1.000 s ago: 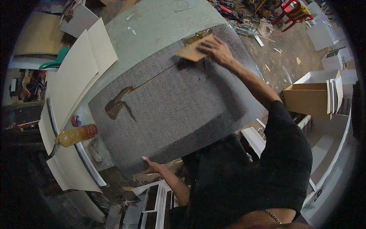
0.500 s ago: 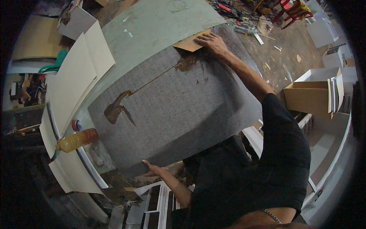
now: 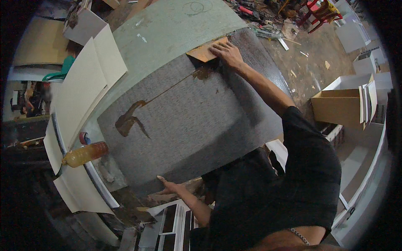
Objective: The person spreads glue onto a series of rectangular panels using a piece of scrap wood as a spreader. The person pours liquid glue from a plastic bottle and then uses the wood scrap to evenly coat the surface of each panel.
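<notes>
Left hand (image 3: 171, 187), nearest: thumb and fingers spread apart, thumb at the near edge of the dark grey sheet (image 3: 180, 125); whether the fingers pinch its underside cannot be told. Best kept there as a steady, so the sheet does not skid under the strokes. Dark grey sheet, one, slightly bowed in this view, lying over the desk (image 3: 180, 27), its near side reaching toward the person's body. Plastic bottle (image 3: 85, 154), one, on its side at the left, amber liquid within; best kept clear of the sweep. Brown liquid, main pool (image 3: 124, 125) toward the sheet's left, a thin trail running from it to a smaller patch (image 3: 202, 74) near the far edge; best drawn out before it thickens, if it is an adhesive. Right hand (image 3: 227, 53), farther out: fingers closed over a flat tan board (image 3: 203, 51), which lies at the sheet's far edge, beyond the smaller patch. For good coverage: tilt the board slightly, press evenly along its whole edge, overlap each pass, and ease off at the border lest liquid spill onto the desk.
</notes>
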Action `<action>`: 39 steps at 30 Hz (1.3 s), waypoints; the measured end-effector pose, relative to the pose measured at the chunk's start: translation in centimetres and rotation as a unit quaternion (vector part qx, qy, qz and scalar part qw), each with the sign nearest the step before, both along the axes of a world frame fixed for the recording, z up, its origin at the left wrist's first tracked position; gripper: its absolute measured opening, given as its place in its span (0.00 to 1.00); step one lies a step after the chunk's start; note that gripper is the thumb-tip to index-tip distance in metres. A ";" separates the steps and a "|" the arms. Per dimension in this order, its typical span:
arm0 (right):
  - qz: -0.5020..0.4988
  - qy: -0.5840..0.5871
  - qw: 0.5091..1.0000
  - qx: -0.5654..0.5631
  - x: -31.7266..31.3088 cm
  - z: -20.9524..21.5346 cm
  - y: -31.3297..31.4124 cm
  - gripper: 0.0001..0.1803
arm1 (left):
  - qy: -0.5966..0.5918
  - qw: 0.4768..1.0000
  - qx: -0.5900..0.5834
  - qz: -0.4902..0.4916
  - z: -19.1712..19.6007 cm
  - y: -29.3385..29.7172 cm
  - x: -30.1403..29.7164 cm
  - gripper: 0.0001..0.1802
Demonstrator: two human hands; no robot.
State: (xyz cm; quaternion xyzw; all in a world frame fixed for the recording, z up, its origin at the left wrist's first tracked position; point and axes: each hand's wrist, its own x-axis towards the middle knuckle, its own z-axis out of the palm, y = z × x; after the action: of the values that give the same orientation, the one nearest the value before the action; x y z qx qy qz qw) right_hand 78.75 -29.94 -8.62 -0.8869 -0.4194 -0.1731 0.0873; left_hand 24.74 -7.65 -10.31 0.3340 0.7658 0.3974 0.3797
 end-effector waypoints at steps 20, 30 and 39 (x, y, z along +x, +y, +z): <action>0.114 0.040 0.993 -0.015 -9.0 -0.3 2.1 0.31 | 0.099 0.995 -0.018 0.020 2.1 -0.7 1.0 0.60; 0.024 0.089 0.988 0.127 -5.9 3.8 -2.4 0.20 | 0.014 1.000 0.008 -0.009 -1.5 0.6 -0.7 0.61; -0.182 0.096 0.976 -0.067 4.5 4.4 -5.7 0.21 | -0.002 1.000 0.009 -0.004 -1.0 0.1 -0.2 0.68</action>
State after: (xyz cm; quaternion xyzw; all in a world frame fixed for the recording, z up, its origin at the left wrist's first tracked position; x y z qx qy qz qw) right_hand 83.26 -35.68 -4.20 -0.9647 -0.2510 -0.0714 0.0349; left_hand 24.54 -7.55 -11.30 0.3394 0.7600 0.4037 0.3798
